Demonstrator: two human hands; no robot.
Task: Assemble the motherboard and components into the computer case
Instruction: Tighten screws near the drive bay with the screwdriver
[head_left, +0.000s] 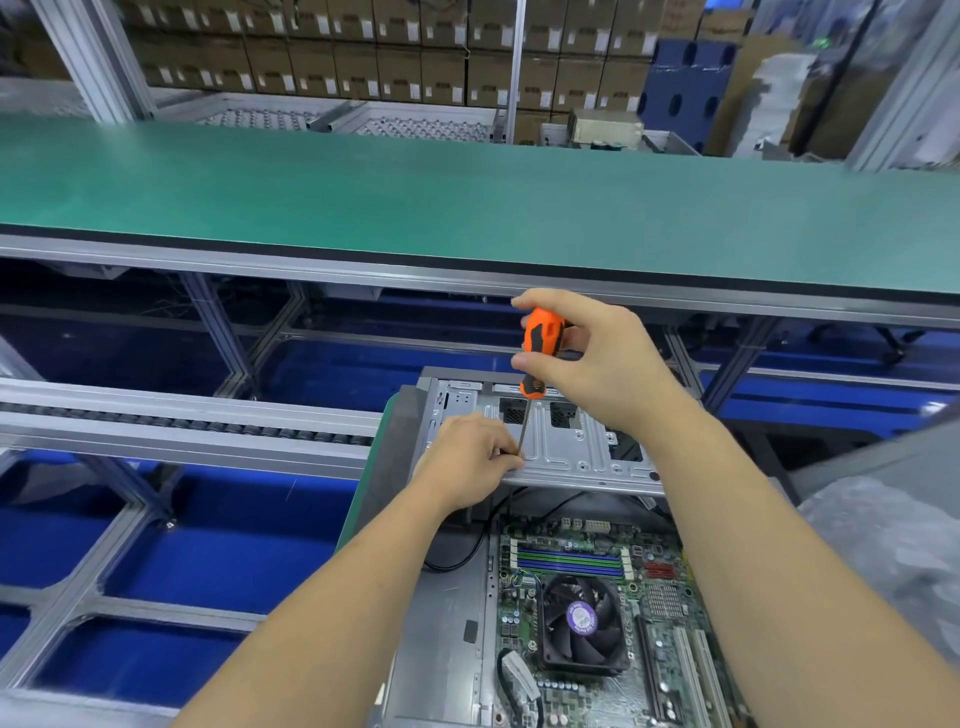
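An open grey computer case (441, 649) lies in front of me with a green motherboard (587, 691) inside it, a black CPU fan (582, 621) at its middle. Across the case's far end runs a silver drive-bay bracket (571, 447). My right hand (597, 358) grips the orange-and-black handle of a screwdriver (540, 348), held upright with its tip down on the bracket's left part. My left hand (467, 457) rests on the bracket's left edge, fingers pinched at the screwdriver's shaft near the tip; any screw there is hidden.
A long green-topped workbench (415, 197) spans the view beyond the case. A roller conveyor rail (182, 426) runs at the left over blue floor. Stacked cardboard boxes (363, 57) fill the back. Grey bubble wrap (893, 545) lies at the right.
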